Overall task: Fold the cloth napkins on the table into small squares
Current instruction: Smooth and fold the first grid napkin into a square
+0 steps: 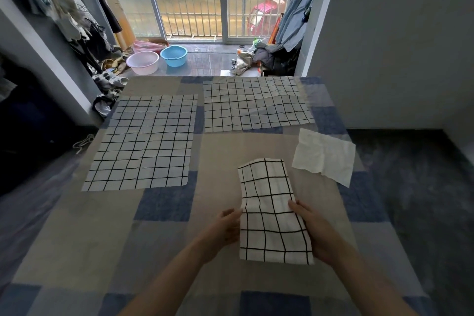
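Observation:
A white napkin with a black grid [269,208], folded into a long strip, lies near the front of the table. My left hand [225,231] holds its left edge and my right hand [313,231] holds its right edge, fingers partly hidden under the cloth. The strip's near half appears lifted a little between my hands. A flat unfolded grid napkin [146,143] lies at the left. Another unfolded grid napkin [254,105] lies at the far right. A plain white napkin [325,156], slightly crumpled, lies at the table's right edge.
The table wears a beige and blue patchwork cloth [164,213]. Beyond its far edge stand a pink basin [142,62] and a blue basin [174,55] on the floor, with shoes and piled clothes. A grey wall [397,46] rises on the right.

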The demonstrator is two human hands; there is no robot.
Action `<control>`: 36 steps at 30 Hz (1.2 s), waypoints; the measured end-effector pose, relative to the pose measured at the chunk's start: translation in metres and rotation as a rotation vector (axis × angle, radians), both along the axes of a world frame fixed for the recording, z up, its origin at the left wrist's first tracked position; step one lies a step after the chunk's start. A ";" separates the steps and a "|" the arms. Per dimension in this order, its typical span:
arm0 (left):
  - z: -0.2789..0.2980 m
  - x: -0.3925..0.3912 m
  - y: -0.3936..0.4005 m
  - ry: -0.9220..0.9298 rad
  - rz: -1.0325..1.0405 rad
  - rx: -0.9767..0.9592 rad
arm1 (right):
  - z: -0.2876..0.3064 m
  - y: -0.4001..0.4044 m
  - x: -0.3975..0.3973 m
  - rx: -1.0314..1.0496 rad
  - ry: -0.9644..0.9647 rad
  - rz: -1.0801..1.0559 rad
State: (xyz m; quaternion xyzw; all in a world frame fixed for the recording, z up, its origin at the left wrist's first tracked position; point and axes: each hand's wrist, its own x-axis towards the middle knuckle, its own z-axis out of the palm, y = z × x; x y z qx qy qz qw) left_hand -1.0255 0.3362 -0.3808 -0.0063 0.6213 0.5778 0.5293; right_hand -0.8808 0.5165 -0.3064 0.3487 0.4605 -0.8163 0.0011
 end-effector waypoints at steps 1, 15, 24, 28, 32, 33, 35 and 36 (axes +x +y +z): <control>0.000 0.001 -0.001 0.042 0.022 0.011 | -0.001 0.001 0.002 -0.005 0.009 -0.006; 0.029 -0.016 -0.005 0.534 -0.026 0.106 | -0.027 0.011 0.007 0.159 -0.136 -0.155; 0.062 -0.051 0.019 0.970 -0.106 0.038 | -0.002 0.035 -0.011 0.957 -0.034 0.132; 0.063 -0.043 0.012 1.240 -0.080 -0.088 | -0.022 0.024 -0.006 1.303 -0.006 0.047; 0.038 -0.027 -0.016 1.441 -0.451 -0.233 | -0.076 -0.004 0.025 1.431 -0.067 0.178; 0.032 -0.022 -0.023 1.437 -0.589 -0.302 | -0.088 -0.010 0.033 1.446 -0.106 0.222; 0.022 -0.011 -0.038 1.403 -0.816 -0.438 | -0.106 -0.018 0.048 1.446 -0.167 0.294; 0.018 -0.005 -0.044 1.400 -0.882 -0.476 | -0.109 -0.021 0.052 1.459 -0.182 0.314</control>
